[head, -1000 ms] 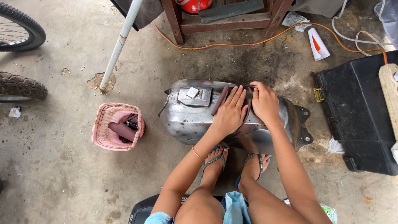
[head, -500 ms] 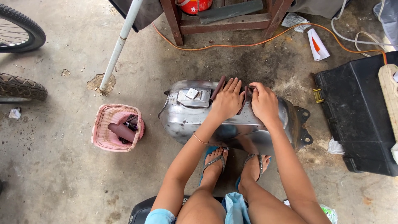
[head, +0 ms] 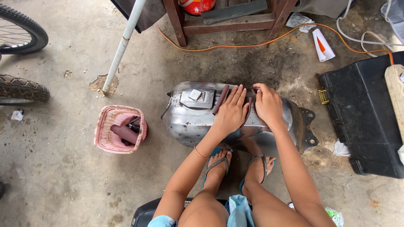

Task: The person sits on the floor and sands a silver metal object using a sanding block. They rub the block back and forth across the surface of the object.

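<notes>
2 hands: the left hand (head: pixel 230 112) presses brown sandpaper (head: pixel 221 98) flat; the right hand (head: pixel 268 105) grips 1 bare metal tank (head: pixel 187 122) on stained concrete floor (head: pixel 75 185).

bare metal fuel tank (head: pixel 198 122) with a dull, scuffed sheen, matt brown abrasive sheet (head: pixel 220 99) on top, pink woven plastic basket (head: pixel 110 143), rough stained concrete floor (head: pixel 63 185), matt black plastic case (head: pixel 362 122), worn wooden frame (head: pixel 227 26)

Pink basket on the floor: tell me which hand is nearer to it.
Left. The left hand lies flat on the bare metal fuel tank, on the side toward the pink basket. The right hand rests on the tank farther from the basket, beyond the left hand.
</notes>
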